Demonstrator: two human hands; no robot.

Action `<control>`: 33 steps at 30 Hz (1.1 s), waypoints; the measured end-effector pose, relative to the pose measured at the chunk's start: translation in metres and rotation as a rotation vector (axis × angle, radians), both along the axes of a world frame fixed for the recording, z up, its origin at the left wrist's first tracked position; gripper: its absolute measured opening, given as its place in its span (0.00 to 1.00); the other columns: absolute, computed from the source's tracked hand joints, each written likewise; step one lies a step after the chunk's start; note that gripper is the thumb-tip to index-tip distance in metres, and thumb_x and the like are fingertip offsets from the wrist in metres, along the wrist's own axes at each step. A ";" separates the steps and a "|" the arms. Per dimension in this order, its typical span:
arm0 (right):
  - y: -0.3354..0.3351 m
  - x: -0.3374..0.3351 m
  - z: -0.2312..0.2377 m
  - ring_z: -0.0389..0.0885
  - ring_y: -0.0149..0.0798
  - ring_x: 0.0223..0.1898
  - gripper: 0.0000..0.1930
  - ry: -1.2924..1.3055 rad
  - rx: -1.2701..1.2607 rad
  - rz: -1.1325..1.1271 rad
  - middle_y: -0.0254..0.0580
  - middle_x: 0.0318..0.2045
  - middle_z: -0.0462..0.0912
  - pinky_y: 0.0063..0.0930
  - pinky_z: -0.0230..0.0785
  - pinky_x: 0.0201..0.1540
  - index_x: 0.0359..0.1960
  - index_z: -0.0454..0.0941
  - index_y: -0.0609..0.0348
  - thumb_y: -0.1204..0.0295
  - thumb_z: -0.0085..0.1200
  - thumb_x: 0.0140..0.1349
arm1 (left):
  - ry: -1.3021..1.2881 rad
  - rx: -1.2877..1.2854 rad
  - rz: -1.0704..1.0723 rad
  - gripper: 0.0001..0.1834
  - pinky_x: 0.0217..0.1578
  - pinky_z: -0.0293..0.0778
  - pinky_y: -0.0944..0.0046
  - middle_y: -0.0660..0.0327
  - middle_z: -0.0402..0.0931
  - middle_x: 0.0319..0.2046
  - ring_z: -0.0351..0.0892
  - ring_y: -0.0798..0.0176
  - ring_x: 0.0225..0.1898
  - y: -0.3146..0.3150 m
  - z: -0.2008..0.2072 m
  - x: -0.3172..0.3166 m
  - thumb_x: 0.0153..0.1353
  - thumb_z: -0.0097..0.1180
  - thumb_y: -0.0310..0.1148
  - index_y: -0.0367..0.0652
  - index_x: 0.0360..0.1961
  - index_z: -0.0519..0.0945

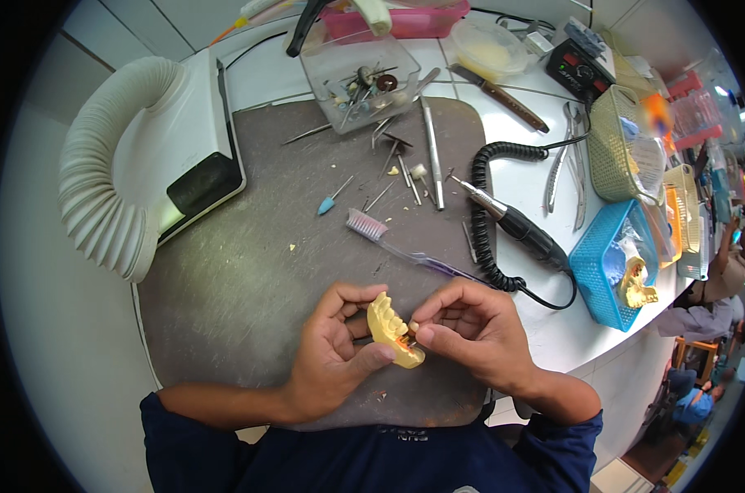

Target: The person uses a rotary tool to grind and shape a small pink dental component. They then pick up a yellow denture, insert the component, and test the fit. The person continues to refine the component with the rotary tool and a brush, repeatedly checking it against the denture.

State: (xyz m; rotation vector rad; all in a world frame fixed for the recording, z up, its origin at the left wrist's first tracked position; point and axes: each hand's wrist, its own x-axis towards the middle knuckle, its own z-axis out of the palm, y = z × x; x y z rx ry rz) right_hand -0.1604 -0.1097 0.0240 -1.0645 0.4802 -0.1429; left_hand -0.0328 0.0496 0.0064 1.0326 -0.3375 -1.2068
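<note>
A yellow dental cast (389, 327) with a row of teeth is held near the front of the grey mat, gripped by the fingers and thumb of my left hand (331, 345). Reddish marks show around a gap on its right side. My right hand (475, 329) pinches a small pale tooth-like piece (413, 326) between thumb and forefinger, right at that gap. Whether the piece touches the cast is too small to tell. Just beyond both hands lies a toothbrush (405, 251) with pinkish bristles and a purple handle.
Burs and a blue-tipped bit (326, 205) lie on the grey mat (225, 279). Behind them stands a clear tub (356, 115) of bits. To the right are a handpiece (528, 234) with coiled cord and a blue basket (611, 304). A white hose unit (183, 148) stands left.
</note>
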 end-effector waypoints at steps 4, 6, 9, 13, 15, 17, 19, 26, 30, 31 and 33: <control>-0.014 -0.003 0.001 0.72 0.25 0.30 0.06 0.067 -0.028 0.072 0.35 0.32 0.74 0.20 0.67 0.31 0.42 0.73 0.65 0.75 0.46 0.70 | -0.126 0.018 0.053 0.33 0.55 0.74 0.63 0.54 0.67 0.51 0.73 0.62 0.54 0.000 -0.001 -0.005 0.60 0.63 0.26 0.35 0.62 0.59; -0.013 -0.009 -0.009 0.69 0.21 0.24 0.06 0.011 0.027 -0.005 0.29 0.26 0.73 0.17 0.61 0.26 0.40 0.72 0.60 0.70 0.53 0.68 | -0.172 -0.010 0.071 0.33 0.55 0.74 0.63 0.53 0.68 0.51 0.73 0.63 0.53 -0.003 -0.003 -0.006 0.61 0.62 0.27 0.35 0.63 0.59; -0.011 -0.010 -0.001 0.66 0.19 0.28 0.16 -0.026 -0.402 0.134 0.28 0.29 0.70 0.14 0.59 0.27 0.43 0.69 0.60 0.66 0.62 0.63 | -0.272 -0.044 0.081 0.32 0.55 0.74 0.63 0.52 0.69 0.50 0.74 0.63 0.51 -0.001 -0.008 -0.006 0.61 0.62 0.29 0.36 0.62 0.59; -0.004 -0.015 -0.001 0.64 0.32 0.16 0.17 -0.057 -0.767 0.188 0.32 0.15 0.65 0.30 0.58 0.22 0.43 0.78 0.57 0.61 0.64 0.59 | -0.378 -0.012 0.059 0.37 0.49 0.74 0.67 0.57 0.71 0.46 0.76 0.65 0.46 -0.006 -0.005 -0.010 0.61 0.64 0.47 0.38 0.62 0.59; -0.001 -0.017 -0.006 0.65 0.32 0.16 0.16 -0.136 -0.834 0.113 0.32 0.15 0.66 0.30 0.59 0.22 0.42 0.79 0.57 0.62 0.64 0.58 | -0.389 -0.017 0.039 0.37 0.47 0.76 0.66 0.57 0.71 0.46 0.77 0.64 0.46 -0.003 -0.004 -0.010 0.62 0.63 0.48 0.38 0.62 0.59; -0.003 -0.021 -0.002 0.66 0.32 0.16 0.15 -0.188 -0.911 0.040 0.32 0.15 0.66 0.31 0.60 0.22 0.42 0.80 0.57 0.63 0.65 0.58 | -0.386 -0.029 0.031 0.37 0.46 0.78 0.65 0.56 0.71 0.46 0.78 0.63 0.45 -0.004 -0.003 -0.011 0.62 0.62 0.48 0.38 0.62 0.59; -0.011 -0.034 0.011 0.66 0.32 0.16 0.15 -0.209 -0.998 -0.039 0.32 0.15 0.67 0.30 0.61 0.22 0.42 0.80 0.57 0.64 0.65 0.57 | -0.368 -0.051 0.026 0.36 0.44 0.80 0.63 0.55 0.72 0.47 0.79 0.62 0.44 -0.008 -0.003 -0.014 0.63 0.61 0.48 0.38 0.62 0.59; -0.111 -0.130 0.083 0.55 0.16 0.17 0.13 0.138 -1.140 -0.714 0.19 0.15 0.60 0.17 0.46 0.20 0.42 0.82 0.60 0.71 0.66 0.57 | -0.462 0.021 -0.035 0.24 0.42 0.81 0.61 0.54 0.75 0.42 0.81 0.59 0.41 0.008 -0.013 -0.008 0.67 0.56 0.38 0.37 0.57 0.65; -0.179 -0.196 0.074 0.61 0.20 0.18 0.14 0.495 -1.302 -0.978 0.24 0.14 0.63 0.20 0.57 0.24 0.39 0.84 0.63 0.66 0.67 0.56 | -0.467 0.033 -0.101 0.10 0.46 0.79 0.60 0.53 0.78 0.41 0.80 0.60 0.42 0.002 0.001 -0.021 0.69 0.52 0.27 0.34 0.48 0.74; -0.192 -0.209 0.070 0.65 0.24 0.18 0.15 0.609 -1.377 -0.947 0.29 0.14 0.66 0.24 0.61 0.25 0.39 0.84 0.62 0.64 0.66 0.55 | -0.486 0.027 -0.117 0.10 0.47 0.79 0.59 0.53 0.78 0.41 0.80 0.59 0.42 0.002 0.000 -0.022 0.69 0.52 0.26 0.34 0.49 0.74; -0.211 -0.220 0.060 0.73 0.32 0.19 0.16 0.770 -1.491 -0.863 0.37 0.15 0.71 0.30 0.67 0.28 0.39 0.84 0.61 0.63 0.64 0.55 | -0.524 0.022 -0.141 0.12 0.49 0.79 0.58 0.53 0.78 0.41 0.80 0.59 0.44 0.003 -0.004 -0.021 0.68 0.52 0.25 0.34 0.51 0.73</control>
